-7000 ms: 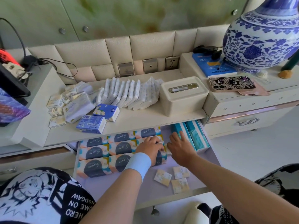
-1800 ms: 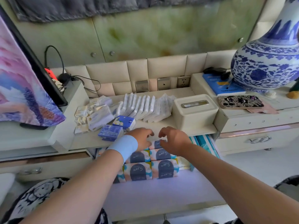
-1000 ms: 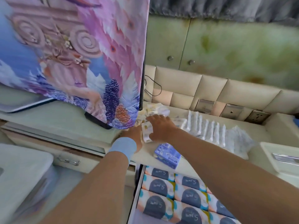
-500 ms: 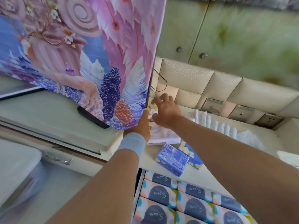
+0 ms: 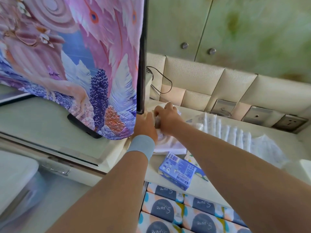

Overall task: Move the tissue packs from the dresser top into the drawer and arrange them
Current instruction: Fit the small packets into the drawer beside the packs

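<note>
Both hands' grip [image 5: 157, 119] | closed around small tissue packs [image 5: 157, 122] | dresser top [image 5: 198, 182]

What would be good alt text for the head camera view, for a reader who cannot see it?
Both hands, left hand and right hand, gather small tissue packs on the dresser top, beside a screen with a colourful cover. A blue pack lies nearer; the open drawer below holds rows of packs.

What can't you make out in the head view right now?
- What the left hand and right hand grip: fingers cover the small packs.
- Drawer contents: cut off by the bottom edge and the right forearm.
- Lower-left cabinet: motion-blurred.
</note>
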